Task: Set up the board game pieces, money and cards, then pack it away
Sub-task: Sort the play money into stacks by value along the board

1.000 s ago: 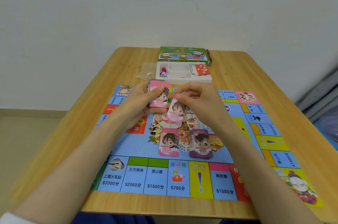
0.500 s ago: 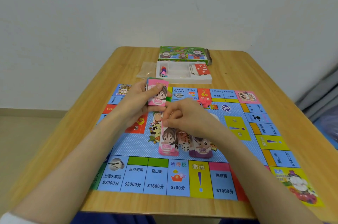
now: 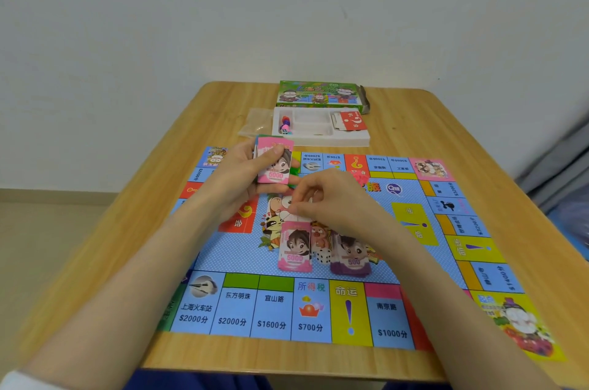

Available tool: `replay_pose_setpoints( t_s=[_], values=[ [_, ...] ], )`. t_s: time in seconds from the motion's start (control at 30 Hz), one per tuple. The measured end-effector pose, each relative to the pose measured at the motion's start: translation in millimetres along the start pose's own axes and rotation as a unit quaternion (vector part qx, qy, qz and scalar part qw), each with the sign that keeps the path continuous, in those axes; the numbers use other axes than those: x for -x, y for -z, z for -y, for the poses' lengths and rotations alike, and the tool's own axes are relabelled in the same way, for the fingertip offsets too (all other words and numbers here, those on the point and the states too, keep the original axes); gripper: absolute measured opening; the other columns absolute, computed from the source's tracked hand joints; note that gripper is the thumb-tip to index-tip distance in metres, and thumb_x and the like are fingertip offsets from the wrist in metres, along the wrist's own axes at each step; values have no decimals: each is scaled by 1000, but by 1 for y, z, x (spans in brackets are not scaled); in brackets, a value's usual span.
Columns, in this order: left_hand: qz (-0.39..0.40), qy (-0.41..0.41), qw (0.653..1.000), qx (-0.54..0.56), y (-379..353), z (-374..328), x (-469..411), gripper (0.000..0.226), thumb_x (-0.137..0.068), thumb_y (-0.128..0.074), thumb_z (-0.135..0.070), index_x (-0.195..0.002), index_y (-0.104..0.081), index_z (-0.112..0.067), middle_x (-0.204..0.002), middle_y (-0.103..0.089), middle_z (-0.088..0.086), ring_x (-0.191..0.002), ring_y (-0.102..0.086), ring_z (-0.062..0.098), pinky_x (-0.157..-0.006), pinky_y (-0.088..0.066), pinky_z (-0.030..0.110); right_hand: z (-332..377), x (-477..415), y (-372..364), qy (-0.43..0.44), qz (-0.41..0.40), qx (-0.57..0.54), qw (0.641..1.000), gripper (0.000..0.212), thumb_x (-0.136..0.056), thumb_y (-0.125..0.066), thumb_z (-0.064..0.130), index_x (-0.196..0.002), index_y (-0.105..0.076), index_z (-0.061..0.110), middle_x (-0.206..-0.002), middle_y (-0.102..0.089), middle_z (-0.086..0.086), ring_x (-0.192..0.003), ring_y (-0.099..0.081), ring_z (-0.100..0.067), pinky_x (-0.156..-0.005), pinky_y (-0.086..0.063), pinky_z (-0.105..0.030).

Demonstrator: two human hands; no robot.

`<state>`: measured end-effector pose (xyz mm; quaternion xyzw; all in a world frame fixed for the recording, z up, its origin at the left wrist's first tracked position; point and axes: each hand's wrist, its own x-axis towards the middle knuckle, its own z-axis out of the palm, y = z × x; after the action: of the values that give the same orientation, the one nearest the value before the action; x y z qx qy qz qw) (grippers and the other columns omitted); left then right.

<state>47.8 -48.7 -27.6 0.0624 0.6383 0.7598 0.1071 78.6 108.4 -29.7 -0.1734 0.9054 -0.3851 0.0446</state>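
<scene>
Nearest, along the front edge of the wooden table (image 3: 414, 134): a game board (image 3: 223, 262) spread flat, its right side running toward the table's right edge; on the board's middle picture, toward its near side, a pink pile (image 3: 294, 251) of 5000 notes and, just right of it, a purple pile (image 3: 350, 259) of 500 notes, with a white die (image 3: 323, 257) between them; above the pink pile, the right hand (image 3: 334, 201), fingers curled, thumb and forefinger pinched on that pile's far end; farther and to the left, over the board's far left part, the left hand (image 3: 236, 182), gripping an upright stack of notes (image 3: 274, 165), thumb laid across the pink 5000 face, green edges showing behind; beyond the board's far edge, a white tray (image 3: 318, 142), small coloured pawns (image 3: 284, 125) in its left compartment and red cards (image 3: 350, 121) in its right one; a clear plastic bag (image 3: 256, 125) touching the tray's left side; at the table's far edge, a green box (image 3: 318, 94), lying flat.
</scene>
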Motion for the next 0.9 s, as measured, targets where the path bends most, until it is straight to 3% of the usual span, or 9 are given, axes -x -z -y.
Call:
replay_pose_setpoints(
  t_s=[0.1, 0.2, 0.33, 0.5, 0.63, 0.77, 0.9],
  values=[
    [0, -1, 1000, -4, 1, 1, 0, 10, -93, -54, -14, -102, -59, -11, -81, -75, 3, -66, -72, 17, -47, -54, 18, -3, -3, 2, -15, -70, 10, 997, 11, -88, -62, 15, -77, -64, 15, -67, -57, 10, -61, -51, 0, -57, -41, -12],
    [20, 1, 1000, -18, 1, 2, 0, 14, -86, -60, -12, -99, -60, -8, -79, -74, 4, -64, -72, 19, -45, -54, 20, -2, -4, 3, -28, -159, -66, 985, 9, -92, -54, 15, -84, -56, 13, -71, -54, 5, -60, -48, -5, -55, -39, -15],
    [43, 10, 998, -55, -3, 4, 1, 28, -72, -68, -14, -99, -61, -9, -74, -73, 2, -58, -70, 19, -43, -54, 22, 2, -2, 4, -14, -204, -147, 968, 6, -92, -56, 21, -90, -54, 16, -79, -56, 3, -71, -59, -19, -62, -47, -29],
    [96, 11, 992, -79, -9, 4, 5, 18, -82, -61, 4, -92, -60, -11, -61, -68, -4, -46, -64, 9, -37, -47, 17, 2, -1, 2, 17, -225, -149, 963, 16, -83, -70, 17, -78, -55, 22, -70, -57, 4, -64, -55, -13, -63, -49, -28],
    [129, 21, 990, -57, -9, 2, 7, 14, -87, -55, -8, -101, -58, -10, -68, -71, -1, -52, -68, 13, -42, -50, 18, 0, -2, 5, 16, -241, -135, 961, 14, -79, -73, 11, -81, -61, 18, -58, -60, 7, -55, -57, -4, -57, -47, -20],
    [118, 33, 992, -26, -8, 1, 5, 21, -87, -54, -17, -107, -58, -11, -81, -74, 8, -63, -72, 24, -46, -54, 22, -3, -3, 7, 10, -261, -105, 960, 10, -82, -71, 11, -82, -63, 18, -57, -61, 8, -57, -60, -5, -61, -49, -24],
    [61, 19, 997, -38, -5, 3, 1, 11, -93, -52, -12, -101, -59, -10, -75, -73, 2, -60, -70, 17, -48, -56, 23, -4, -3, 7, 19, -279, -94, 955, 12, -84, -67, 10, -76, -65, 18, -65, -65, -1, -63, -62, -12, -62, -52, -28]
  ],
)
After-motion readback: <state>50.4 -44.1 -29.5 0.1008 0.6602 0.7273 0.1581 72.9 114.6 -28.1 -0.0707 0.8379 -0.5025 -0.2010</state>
